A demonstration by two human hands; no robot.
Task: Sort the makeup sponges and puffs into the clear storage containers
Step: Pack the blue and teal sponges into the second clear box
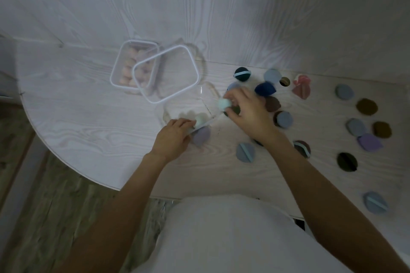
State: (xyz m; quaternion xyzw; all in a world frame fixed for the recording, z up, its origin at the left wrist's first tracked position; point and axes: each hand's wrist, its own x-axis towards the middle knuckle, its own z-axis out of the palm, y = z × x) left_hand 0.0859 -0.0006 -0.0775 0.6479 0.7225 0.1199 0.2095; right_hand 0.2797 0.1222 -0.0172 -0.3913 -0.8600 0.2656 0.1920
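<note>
Filled container [133, 63] of peach sponges at 11 o'clock on the counter [77, 117], loose lid [166, 73] leaning on it. Centre: open clear container [190, 104]; left hand [173, 137] grips its near rim, fingers curled. Right hand [246, 111] at 1 o'clock pinches a mint sponge [224, 103] in its fingers, just beside the rim. Step in hand, likely: loading mint sponges. Next: carry over the wall, release inside. Puffs [355, 126] scattered at 3 o'clock, unsorted.

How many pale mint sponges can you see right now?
2. One mint sponge is pinched in the right hand above the near clear container; the other mint sponge sits inside it by the left hand. Hands may hide more.
</note>
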